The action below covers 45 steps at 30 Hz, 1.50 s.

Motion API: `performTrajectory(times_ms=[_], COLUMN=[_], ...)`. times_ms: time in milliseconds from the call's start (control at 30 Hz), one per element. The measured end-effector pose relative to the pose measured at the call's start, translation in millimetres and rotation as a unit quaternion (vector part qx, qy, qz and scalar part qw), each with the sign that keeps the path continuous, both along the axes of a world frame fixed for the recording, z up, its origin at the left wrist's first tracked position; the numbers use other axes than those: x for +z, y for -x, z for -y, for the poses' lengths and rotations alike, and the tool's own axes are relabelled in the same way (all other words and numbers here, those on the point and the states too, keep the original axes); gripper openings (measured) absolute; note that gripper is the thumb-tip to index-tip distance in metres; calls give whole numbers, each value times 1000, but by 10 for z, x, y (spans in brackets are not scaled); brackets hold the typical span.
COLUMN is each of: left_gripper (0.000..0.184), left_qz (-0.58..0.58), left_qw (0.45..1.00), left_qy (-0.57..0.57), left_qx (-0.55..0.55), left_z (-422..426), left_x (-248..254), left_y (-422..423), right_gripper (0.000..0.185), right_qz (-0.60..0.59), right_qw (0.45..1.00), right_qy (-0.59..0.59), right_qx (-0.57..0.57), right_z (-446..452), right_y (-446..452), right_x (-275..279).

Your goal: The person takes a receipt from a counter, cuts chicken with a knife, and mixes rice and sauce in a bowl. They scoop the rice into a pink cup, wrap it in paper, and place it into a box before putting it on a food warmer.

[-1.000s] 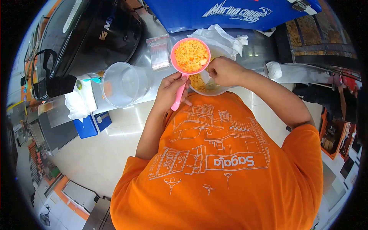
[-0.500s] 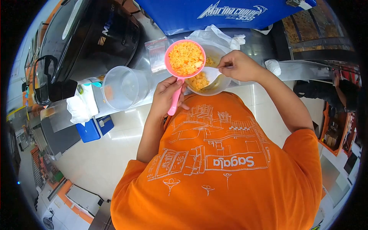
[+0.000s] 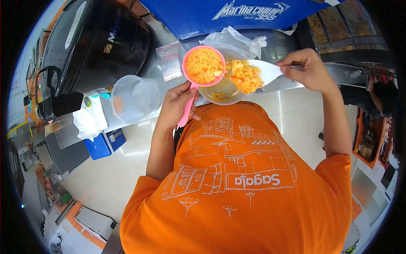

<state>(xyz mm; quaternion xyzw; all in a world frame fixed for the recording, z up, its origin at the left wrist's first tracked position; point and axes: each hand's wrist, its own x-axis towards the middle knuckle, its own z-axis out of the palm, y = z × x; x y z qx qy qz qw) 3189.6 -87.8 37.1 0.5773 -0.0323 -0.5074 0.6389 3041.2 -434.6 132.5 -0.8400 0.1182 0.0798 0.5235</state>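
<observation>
My left hand (image 3: 177, 103) is closed round the handle of a pink scoop (image 3: 189, 103), whose round cup is full of orange-yellow fried rice (image 3: 204, 64). A white rice paddle (image 3: 267, 71) is gripped by its end in my right hand (image 3: 308, 70). On its blade lies a heap of rice (image 3: 246, 76), close to the right rim of the scoop. Under both is a round bowl (image 3: 230, 100) with some rice left on its bottom and sides. The scoop hides part of the bowl.
A clear plastic tub (image 3: 134, 99) stands left of the bowl, beside a plastic packet (image 3: 170, 63) and white tissues (image 3: 86, 120). Behind are a crumpled plastic bag (image 3: 232, 40) and a blue cooler box (image 3: 228, 19). A black rice cooker (image 3: 105, 46) stands at the left.
My right hand has lifted the paddle out of the bowl, up and to the right, with a load of rice on it. The scoop stays nearly in place.
</observation>
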Motion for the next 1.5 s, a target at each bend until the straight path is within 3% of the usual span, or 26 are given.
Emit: performTrajectory(times_ms=[200,400,467,500,567,600,733,833,867,900,933,1000,1133,1333,1500], left_gripper=[29,30,30,30,31,31,29,28,28,28,27,27,24,21,20], left_qz=[0,-26,-34,-39,-43,-40,-40,-46,-46,-43,-41,-44,-70,-20,-58], left_qw=[999,998,998,998,998,998,998,998,998,998,998,998,996,999,998], left_qy=[-13,-24,-23,-21,-21,-18,-17,-9,-9,-3,3,13,60,24,24], left_qx=[-34,-48,-46,-42,-36,-35,-34,-37,-37,-37,-37,-30,-14,-31,-22], left_z=[31,105,108,111,114,123,149,148,149,152,161,185,163,164,180], left_x=[-2,65,55,52,38,29,70,49,35,18,10,4,-20,-3,-88], left_y=[23,146,159,161,160,168,180,178,176,174,179,188,239,326,339], right_gripper=[15,19,25,25,30,33,35,30,26,21,21,16,16,17,18], right_qz=[38,174,203,203,336,315,331,334,297,248,249,125,66,11,46], right_qw=[999,975,939,939,829,807,787,822,902,949,949,960,968,981,986], right_qy=[14,136,275,274,429,474,494,447,313,167,167,-143,-155,-115,-61], right_qx=[-2,24,48,50,126,155,165,114,9,-96,-97,-207,-186,-158,-150], right_z=[-43,-400,-512,-564,-654,-691,-760,-721,-745,-754,-744,-743,-857,-855,-798], right_y=[-120,-124,-98,-87,-46,19,97,97,91,86,89,78,64,59,23], right_x=[158,49,-43,-103,-218,-227,-286,-294,-285,-279,-319,-486,-682,-581,-529])
